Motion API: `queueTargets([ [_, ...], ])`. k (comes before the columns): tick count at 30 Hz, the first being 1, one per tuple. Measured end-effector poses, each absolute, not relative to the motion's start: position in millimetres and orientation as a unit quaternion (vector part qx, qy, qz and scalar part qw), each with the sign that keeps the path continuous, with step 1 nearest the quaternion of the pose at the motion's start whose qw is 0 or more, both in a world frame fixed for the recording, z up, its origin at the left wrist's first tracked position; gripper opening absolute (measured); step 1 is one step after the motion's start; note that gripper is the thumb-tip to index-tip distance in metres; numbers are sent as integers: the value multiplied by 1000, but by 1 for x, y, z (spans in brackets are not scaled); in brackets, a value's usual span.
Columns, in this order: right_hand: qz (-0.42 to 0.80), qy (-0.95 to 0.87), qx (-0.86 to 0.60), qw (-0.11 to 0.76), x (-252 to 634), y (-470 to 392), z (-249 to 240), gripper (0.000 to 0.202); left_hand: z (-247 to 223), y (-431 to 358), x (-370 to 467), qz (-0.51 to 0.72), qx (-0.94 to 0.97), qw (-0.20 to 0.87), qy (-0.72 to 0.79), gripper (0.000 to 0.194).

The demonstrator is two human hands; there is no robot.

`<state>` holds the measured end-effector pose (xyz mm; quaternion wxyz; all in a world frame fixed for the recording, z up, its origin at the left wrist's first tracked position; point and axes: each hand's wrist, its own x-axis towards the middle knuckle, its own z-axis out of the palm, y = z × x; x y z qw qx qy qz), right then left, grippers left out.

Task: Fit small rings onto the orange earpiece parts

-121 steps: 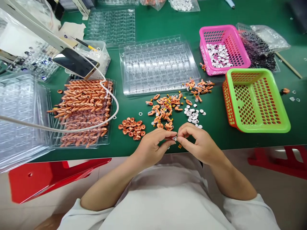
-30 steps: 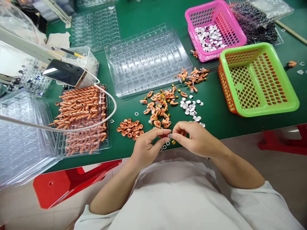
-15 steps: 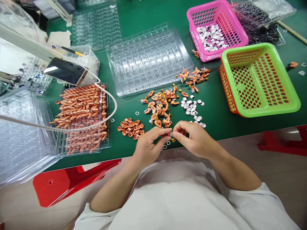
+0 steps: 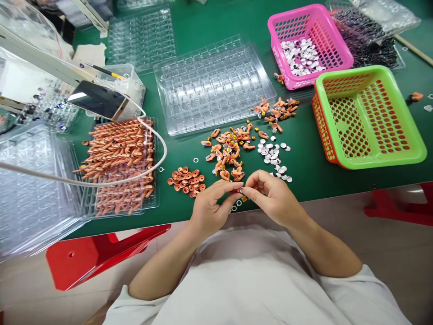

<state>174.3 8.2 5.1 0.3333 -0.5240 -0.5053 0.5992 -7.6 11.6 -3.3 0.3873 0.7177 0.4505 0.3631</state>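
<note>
Orange cups [image 4: 186, 181], piled on my worktop [image 4: 219, 20]. My left grip [image 4: 213, 203], pinching one small part [image 4: 241, 190], its grey face less exposed than a second ago: turned, I judge, mid-handling. My right grip [image 4: 272, 196], pinching it too. White discs [image 4: 270, 153], loose, just beyond.

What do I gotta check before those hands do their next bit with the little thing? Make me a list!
1. Left hand has its grip on the small part: ok, pinched between thumb and finger.
2. Right hand there too: ok, its fingertips meet at the part.
3. Lined up properly: cannot tell, too tiny and mostly hidden.
4. White discs close by: ok, piled just beyond the hands.
5. Orange pieces sorted: not ok, jumbled with yellow bits.
</note>
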Motion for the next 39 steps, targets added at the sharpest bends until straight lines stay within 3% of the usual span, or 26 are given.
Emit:
queueTargets([
  [28,706,-443,-458,308,175,1,9,16,12,-4,-10,381,741,380,403,27],
  [35,608,-522,-501,329,170,-4,14,12,7,-5,-10,383,699,410,443,21],
  [39,599,-530,-498,336,170,-4,15,11,4,-5,-9,387,631,478,473,18],
])
